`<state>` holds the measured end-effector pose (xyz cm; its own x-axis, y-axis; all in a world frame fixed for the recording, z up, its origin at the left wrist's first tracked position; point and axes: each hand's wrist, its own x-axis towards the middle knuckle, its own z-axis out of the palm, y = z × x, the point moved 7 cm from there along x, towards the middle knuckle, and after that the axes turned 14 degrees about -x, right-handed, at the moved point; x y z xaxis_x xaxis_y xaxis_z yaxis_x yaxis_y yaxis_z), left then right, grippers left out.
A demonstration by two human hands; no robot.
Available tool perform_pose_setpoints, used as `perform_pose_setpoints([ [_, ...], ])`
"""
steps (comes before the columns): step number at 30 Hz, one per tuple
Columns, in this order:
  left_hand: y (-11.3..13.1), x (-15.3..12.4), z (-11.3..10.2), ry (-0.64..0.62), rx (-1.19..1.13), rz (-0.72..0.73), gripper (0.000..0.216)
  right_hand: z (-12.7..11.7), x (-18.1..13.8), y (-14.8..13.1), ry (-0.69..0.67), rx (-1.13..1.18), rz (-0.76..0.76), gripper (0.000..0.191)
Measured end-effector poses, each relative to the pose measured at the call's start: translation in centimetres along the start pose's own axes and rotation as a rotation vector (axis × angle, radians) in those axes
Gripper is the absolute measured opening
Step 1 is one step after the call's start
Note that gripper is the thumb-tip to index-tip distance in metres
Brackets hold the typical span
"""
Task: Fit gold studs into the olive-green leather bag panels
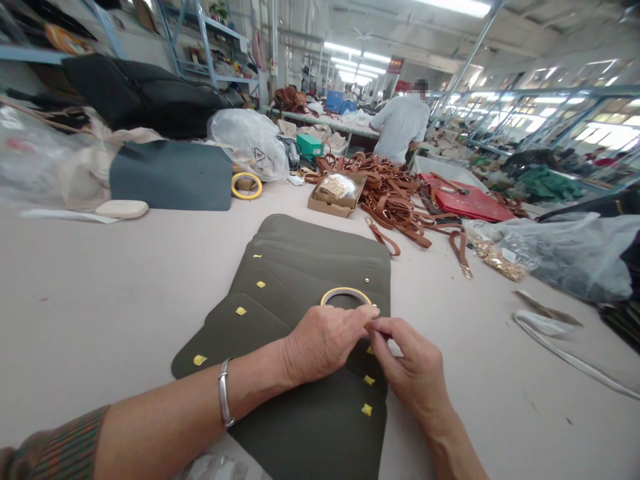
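A fanned stack of dark olive leather pieces (305, 267) lies on the table, each with small yellow tape squares (241, 311) near its edges. A yellow tape roll (346, 295) rests on the stack. My left hand (323, 341) and my right hand (413, 363) meet just below the roll, fingertips pinched together over the stack's right edge on something tiny that I cannot make out. A silver bangle (225, 393) circles my left wrist.
A cardboard box of metal fittings (336, 192), a heap of brown straps (395, 200), a red piece (467, 202) and a bag of gold hardware (497, 259) lie beyond. A grey panel (173, 175) and another tape roll (247, 185) sit far left. A person in white (403, 127) works behind.
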<state>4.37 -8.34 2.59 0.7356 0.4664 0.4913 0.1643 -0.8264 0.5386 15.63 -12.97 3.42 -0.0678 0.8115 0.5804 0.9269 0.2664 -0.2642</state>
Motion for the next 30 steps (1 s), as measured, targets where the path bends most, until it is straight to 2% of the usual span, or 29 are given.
perform_pose_setpoints([
  [3,-0.3,0.1,0.0,-0.034,-0.006,-0.075,0.018,-0.2,0.1,-0.4,0.073,-0.100,-0.022,0.015],
  [6,-0.6,0.4,-0.3,-0.040,0.029,-0.109,0.017,-0.3,0.1,-0.4,0.096,-0.100,0.047,0.013],
  [9,-0.6,0.6,-0.5,-0.014,0.097,-0.087,0.015,0.5,0.0,0.8,0.026,0.076,0.297,0.012],
  [13,0.0,0.6,-0.8,0.057,0.117,0.014,0.018,2.9,-0.9,3.5,-0.105,0.475,0.706,0.025],
  [17,0.1,0.2,-0.3,0.026,0.169,0.051,0.018,3.8,-1.5,6.7,-0.112,0.632,0.948,0.035],
  [19,-0.4,0.1,0.5,-0.050,0.255,0.015,0.015,3.8,-1.5,7.8,-0.152,0.632,0.974,0.040],
  [22,-1.2,0.0,1.4,-0.145,0.322,-0.034,0.011,3.9,-1.2,8.4,-0.228,0.581,0.921,0.043],
  [26,-1.4,0.2,2.0,-0.174,0.319,-0.042,0.010,4.2,-0.8,8.0,-0.291,0.428,0.787,0.042],
  [30,-1.4,0.3,2.1,-0.179,0.303,-0.051,0.010,4.2,0.1,7.5,-0.327,0.171,0.652,0.037],
])
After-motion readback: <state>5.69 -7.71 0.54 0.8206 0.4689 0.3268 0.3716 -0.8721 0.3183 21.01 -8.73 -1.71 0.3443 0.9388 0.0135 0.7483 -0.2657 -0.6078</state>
